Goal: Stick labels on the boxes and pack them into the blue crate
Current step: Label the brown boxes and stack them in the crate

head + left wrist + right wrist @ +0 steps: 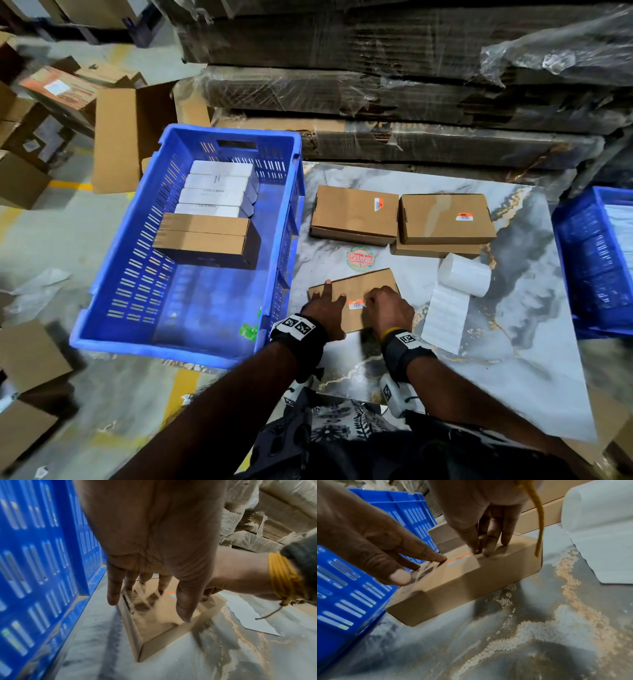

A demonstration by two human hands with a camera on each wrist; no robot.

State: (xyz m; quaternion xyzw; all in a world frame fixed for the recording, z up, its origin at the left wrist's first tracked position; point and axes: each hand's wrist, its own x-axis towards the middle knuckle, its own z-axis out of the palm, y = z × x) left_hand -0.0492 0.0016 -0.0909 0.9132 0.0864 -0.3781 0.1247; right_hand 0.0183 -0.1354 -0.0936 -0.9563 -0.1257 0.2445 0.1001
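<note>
Left hand [325,306] flat, right hand [390,308] fingertips on label [356,304], both atop box [363,284]

A marbled grey slab serves as the desk [534,274], veined with gold. The blue crate [191,346] rests on its left part, overhanging the near-left edge toward the floor. Just right of the crate lies a cardboard box [363,286] with an orange label on top. Beyond that box, also right of the crate, sit two more labelled boxes [354,214] side by side, the right one stacked on another box. A round sticker [360,258] lies between them and the near box. Further right of the crate lies a white label roll [466,279] with its strip unrolled.
</note>
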